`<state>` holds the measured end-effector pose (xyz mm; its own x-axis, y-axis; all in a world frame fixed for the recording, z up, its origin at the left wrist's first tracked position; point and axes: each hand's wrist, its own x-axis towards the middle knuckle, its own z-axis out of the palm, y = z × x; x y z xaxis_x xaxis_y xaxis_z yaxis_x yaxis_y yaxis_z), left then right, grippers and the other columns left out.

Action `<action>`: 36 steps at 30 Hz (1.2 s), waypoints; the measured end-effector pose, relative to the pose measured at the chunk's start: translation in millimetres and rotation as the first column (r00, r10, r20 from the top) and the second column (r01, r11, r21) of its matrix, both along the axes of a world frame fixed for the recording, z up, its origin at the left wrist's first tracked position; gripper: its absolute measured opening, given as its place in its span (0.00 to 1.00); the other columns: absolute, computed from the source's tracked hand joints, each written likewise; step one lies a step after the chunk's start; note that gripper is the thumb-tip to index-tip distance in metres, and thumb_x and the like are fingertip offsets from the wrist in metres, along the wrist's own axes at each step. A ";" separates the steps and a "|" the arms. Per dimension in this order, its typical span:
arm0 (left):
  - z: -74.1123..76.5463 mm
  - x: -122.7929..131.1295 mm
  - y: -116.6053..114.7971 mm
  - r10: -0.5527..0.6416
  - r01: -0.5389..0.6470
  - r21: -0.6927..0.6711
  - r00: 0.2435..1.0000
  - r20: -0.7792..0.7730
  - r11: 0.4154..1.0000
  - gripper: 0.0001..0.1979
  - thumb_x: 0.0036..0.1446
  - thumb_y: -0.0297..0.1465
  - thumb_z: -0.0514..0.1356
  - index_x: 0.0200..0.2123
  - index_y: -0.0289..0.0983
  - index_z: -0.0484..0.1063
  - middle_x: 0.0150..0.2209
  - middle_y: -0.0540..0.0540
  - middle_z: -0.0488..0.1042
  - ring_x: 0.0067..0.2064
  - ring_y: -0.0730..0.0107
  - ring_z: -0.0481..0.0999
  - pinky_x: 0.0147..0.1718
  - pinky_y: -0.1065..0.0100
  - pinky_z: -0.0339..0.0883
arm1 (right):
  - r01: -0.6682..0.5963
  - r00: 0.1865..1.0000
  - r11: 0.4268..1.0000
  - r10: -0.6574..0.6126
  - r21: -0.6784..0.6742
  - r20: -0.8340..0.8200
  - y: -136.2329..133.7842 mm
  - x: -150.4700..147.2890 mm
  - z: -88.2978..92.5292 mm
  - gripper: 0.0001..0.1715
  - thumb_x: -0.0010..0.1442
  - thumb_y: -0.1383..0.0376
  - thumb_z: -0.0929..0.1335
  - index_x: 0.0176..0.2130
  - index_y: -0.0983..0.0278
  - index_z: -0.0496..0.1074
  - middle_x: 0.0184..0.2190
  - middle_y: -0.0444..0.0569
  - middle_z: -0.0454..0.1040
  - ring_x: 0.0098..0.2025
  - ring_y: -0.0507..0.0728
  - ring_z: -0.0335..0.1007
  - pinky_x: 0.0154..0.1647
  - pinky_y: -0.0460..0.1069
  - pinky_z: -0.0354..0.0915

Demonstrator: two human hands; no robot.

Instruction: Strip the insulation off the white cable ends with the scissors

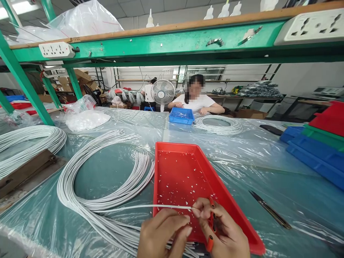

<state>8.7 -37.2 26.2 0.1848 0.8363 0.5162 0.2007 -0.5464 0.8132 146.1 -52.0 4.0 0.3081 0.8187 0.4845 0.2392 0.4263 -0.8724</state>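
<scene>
2 hands meet over the red tray (172, 157), so the white scraps land inside it. Left hand (161, 234) pinches 1 white cable (139, 207) taut; right hand (224, 233) grips a red-handled cutter (211, 229) at the cable's tip

red tray (185, 172) x1 | blue tray (181, 116) x1 | fan (162, 92) x1 | hands x2: L (161, 234), R (223, 233)

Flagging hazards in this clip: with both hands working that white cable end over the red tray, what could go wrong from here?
1. The red-handled cutter in the right hand sits close to the left hand; its fingertips could get nicked.
2. White scraps could miss the red tray and scatter over the plastic-covered table.
3. The white cable may snag the coiled cable bundle.
</scene>
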 end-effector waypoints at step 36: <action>-12.1 5.7 18.7 -0.105 0.106 -0.031 0.994 0.029 0.994 0.03 0.50 0.23 0.60 0.29 0.34 0.74 0.25 0.48 0.77 0.24 0.74 0.75 0.25 0.77 0.68 | -0.268 0.800 0.939 0.093 -0.214 -0.593 1.5 -8.2 15.8 0.14 0.44 0.63 0.74 0.26 0.61 0.65 0.24 0.39 0.71 0.27 0.49 0.66 0.29 0.42 0.64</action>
